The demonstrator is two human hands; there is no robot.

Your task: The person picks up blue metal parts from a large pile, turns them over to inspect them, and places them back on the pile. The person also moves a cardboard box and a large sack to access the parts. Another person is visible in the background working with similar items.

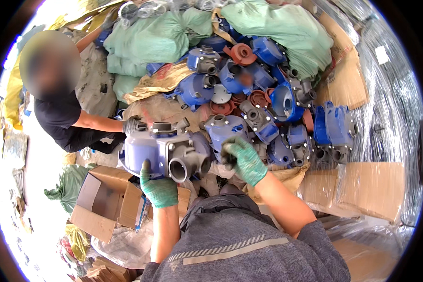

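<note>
My left hand [159, 190], in a green glove, supports a large blue plastic housing with grey pipe ports [146, 152] from below, its thumb up along the near side. The wide grey ports face right and toward me. A co-worker's dark-gloved hand [133, 124] is at the housing's upper left edge. To the right, my right hand [245, 160], also green-gloved, is raised with curled fingers. Its fingertips look dark, and whatever they may hold cannot be made out. Just beyond that hand lies another blue housing [226, 130] in the pile.
A heap of blue housings [195, 91] and red round parts [242, 54] spreads ahead. Green sacks [155, 44] lie behind it. The co-worker [63, 108] bends in from the left. An open cardboard box [96, 232] stands near left; film-wrapped cartons [371, 188] line the right.
</note>
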